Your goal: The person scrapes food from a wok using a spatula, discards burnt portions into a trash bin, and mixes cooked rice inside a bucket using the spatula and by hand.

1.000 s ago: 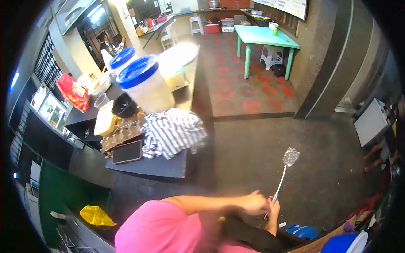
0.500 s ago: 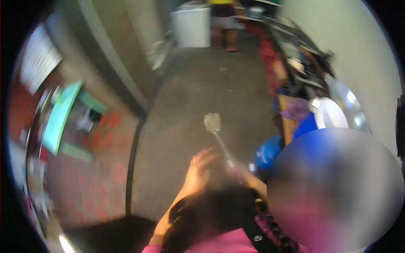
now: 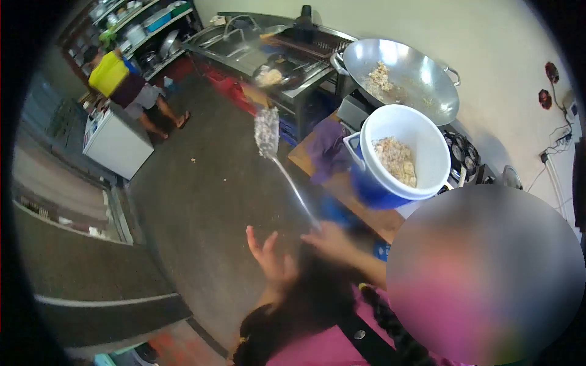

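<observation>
My right hand [image 3: 331, 241] is wrapped round the handle of a long metal spatula [image 3: 292, 183]. Its blade points away from me and is coated with pale, crumbly food. My left hand [image 3: 273, 261] is held up beside it, fingers apart, with nothing in it. To the right of the spatula stands a blue and white bucket [image 3: 366, 146] with pale, lumpy food [image 3: 397, 161] inside. Behind the bucket sits a wide metal wok [image 3: 421, 76] holding a small heap of similar food [image 3: 379, 79]. Neither hand touches the bucket or the wok.
A purple cloth [image 3: 326, 149] lies on the wooden bench [image 3: 360, 195] beside the bucket. Further back are a metal sink counter [image 3: 235, 55] and shelves of kitchenware [image 3: 149, 33]. Another person [image 3: 125, 82] stands near a white chest [image 3: 119, 143]. Food crumbs dot the dark floor [image 3: 201, 207].
My view has swung to the right, bringing the wok and the bucket's contents into sight. The spatula stays in my right hand, and my left hand stays raised with fingers apart.
</observation>
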Tool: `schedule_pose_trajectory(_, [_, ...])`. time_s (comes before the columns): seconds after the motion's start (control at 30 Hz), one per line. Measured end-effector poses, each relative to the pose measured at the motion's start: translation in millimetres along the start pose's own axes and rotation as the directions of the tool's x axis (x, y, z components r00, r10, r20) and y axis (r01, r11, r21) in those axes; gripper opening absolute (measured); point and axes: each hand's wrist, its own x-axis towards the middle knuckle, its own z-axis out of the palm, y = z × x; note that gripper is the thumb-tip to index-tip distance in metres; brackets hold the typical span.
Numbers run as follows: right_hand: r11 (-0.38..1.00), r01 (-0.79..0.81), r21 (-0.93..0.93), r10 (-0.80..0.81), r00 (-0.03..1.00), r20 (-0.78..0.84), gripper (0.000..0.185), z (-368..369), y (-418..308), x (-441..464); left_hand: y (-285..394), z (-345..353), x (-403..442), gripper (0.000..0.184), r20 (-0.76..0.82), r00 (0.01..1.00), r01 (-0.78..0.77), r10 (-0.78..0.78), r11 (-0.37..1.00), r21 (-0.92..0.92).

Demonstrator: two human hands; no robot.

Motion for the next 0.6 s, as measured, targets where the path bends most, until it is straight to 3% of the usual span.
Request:
schedule_pose_trajectory(0.03, [1.0,-0.024,0.016,0.024,1.0,-0.008,0.035,-7,-6,16,-10,6,10,0.06,0.001,0.997,0.076,-0.076,0.996,-0.044])
schedule_pose_trajectory(0.13, [0.999,-0.014,0.037,0.015,0.999,-0.045,0.041,-39,-35,61,-52,14,58,0.057,0.059,0.997,0.046,-0.045,0.999,-0.013])
schedule_pose_trajectory(0.2, [0.977,0.195,-0.09,-0.211,0.95,-0.231,0.043,-58,-53,67,-63,29,92,0.056,0.094,0.989,0.115,-0.113,0.993,-0.014])
schedule_pose_trajectory(0.27, [0.958,0.065,0.278,-0.037,0.994,-0.105,0.049,-100,-83,59,-75,44,124,0.055,0.148,0.972,0.185,-0.182,0.983,-0.011])
schedule_pose_trajectory(0.33, [0.889,0.061,0.453,0.016,0.986,-0.164,0.046,-146,-102,47,-92,71,157,0.053,0.209,0.967,0.153,-0.143,0.988,-0.031])
schedule_pose_trajectory(0.4, [0.943,-0.247,0.222,0.313,0.883,-0.349,0.04,-203,-128,31,-108,98,195,0.052,0.282,0.956,0.107,-0.079,0.99,-0.087])
schedule_pose_trajectory(0.47, [0.847,-0.531,0.032,0.439,0.664,-0.606,0.036,-258,-144,32,-120,135,236,0.052,0.376,0.927,0.079,-0.008,0.982,-0.173])
schedule_pose_trajectory(0.5, [0.834,-0.501,-0.229,0.17,0.629,-0.759,0.036,-293,-112,28,-128,154,258,0.052,0.368,0.929,0.03,0.051,0.977,-0.211])
schedule_pose_trajectory(0.53, [0.721,-0.498,-0.481,-0.127,0.588,-0.799,0.037,-321,-86,25,-134,174,280,0.053,0.355,0.929,-0.016,0.107,0.968,-0.25])
schedule_pose_trajectory(0.6, [0.638,-0.591,-0.494,-0.103,0.569,-0.816,0.037,-356,-113,43,-138,216,329,0.058,0.354,0.915,-0.095,0.191,0.958,-0.272])
